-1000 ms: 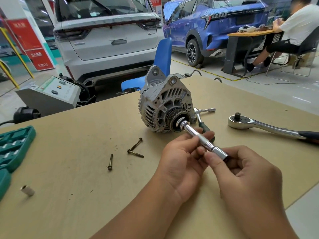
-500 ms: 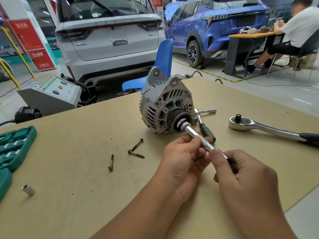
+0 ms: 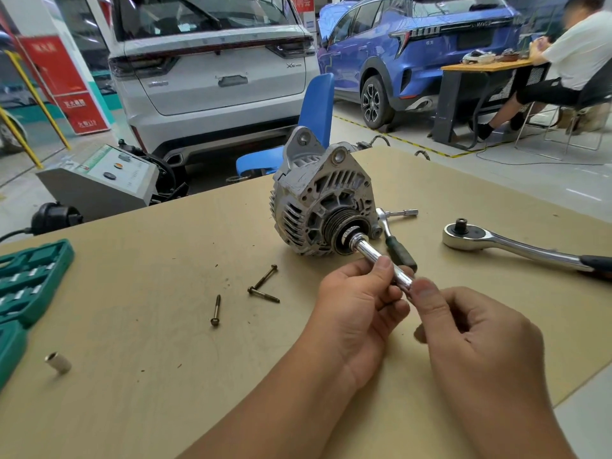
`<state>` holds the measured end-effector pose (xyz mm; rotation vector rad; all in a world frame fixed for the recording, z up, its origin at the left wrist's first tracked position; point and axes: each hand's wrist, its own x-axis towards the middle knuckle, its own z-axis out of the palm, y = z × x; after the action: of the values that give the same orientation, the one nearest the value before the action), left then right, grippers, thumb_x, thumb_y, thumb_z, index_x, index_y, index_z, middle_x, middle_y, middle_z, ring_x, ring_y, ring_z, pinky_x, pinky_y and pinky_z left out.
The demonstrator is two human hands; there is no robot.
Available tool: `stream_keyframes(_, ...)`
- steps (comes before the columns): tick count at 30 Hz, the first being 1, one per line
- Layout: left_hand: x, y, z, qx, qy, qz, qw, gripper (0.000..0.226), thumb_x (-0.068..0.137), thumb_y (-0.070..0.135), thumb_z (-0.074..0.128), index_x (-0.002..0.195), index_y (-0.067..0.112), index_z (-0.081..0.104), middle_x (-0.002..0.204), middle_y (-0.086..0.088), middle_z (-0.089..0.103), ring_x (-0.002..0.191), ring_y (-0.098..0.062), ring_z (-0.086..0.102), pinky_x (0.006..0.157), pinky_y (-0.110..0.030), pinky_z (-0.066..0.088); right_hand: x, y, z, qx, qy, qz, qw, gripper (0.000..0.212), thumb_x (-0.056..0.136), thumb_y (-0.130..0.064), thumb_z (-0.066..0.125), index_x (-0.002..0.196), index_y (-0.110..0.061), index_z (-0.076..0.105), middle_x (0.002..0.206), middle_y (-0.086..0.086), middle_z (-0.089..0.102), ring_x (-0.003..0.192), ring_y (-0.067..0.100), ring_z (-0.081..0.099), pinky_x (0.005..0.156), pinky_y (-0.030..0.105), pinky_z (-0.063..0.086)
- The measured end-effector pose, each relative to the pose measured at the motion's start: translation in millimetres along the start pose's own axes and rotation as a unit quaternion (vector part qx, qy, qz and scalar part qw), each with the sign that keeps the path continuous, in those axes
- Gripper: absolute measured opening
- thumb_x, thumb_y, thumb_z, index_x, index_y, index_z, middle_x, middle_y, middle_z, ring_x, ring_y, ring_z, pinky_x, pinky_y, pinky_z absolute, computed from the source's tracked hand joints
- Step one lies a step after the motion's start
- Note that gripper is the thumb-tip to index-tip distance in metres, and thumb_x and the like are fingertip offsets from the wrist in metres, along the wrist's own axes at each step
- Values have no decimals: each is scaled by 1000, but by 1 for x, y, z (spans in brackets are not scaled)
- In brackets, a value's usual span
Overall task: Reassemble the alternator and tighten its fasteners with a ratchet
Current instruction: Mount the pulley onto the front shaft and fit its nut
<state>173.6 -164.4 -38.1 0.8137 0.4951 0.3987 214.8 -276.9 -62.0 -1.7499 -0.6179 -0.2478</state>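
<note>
At frame centre, an alternator (image 3: 323, 202) stands on a workshop table (image 3: 132, 326) as the left hand (image 3: 359, 303) and right hand (image 3: 477, 336) both pinch a chrome extension bar (image 3: 381, 258) seated in its pulley. A ratchet (image 3: 510, 245) lies right, handle cut off. The white car (image 3: 212, 71) badge is illegible.

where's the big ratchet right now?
In the head view the big ratchet lies untouched on the right side of the table, head toward the alternator, beyond the right hand.
</note>
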Motion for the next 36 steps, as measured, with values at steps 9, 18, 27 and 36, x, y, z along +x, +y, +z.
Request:
stream_keyframes(9,-4,3,2,2,-20,1,1000,18,95,16,67,81,12,77,86,-9,75,60,-11,54,54,-22,54,-6,8,0,8,8,-5,1000,29,75,-34,84,92,-43,64,74,-27,69,59,8,66,55,17,49)
stream_keyframes(18,-5,3,4,7,-3,-1,1000,22,95,16,69,74,14,77,83,-12,73,67,-17,55,56,-23,54,-6,2,1,-50,15,-42,998,19,77,-49,71,74,-34,59,80,-25,65,63,10,60,58,22,45)
stream_keyframes(27,-22,18,4,51,-43,-17,998,12,96,15,67,87,8,68,76,-11,72,56,-10,56,62,-23,52,-11,-9,-6,6,-24,-112,993,21,78,-55,67,75,-34,65,62,-10,57,47,4,49,45,7,30)
stream_keyframes(36,-44,95,-20,307,-51,176,934,18,88,30,71,76,17,71,54,-3,51,43,-13,44,43,-23,38,1,-2,-14,129,-77,31,988,41,75,-63,60,79,-25,74,56,5,63,42,17,51,41,21,38)
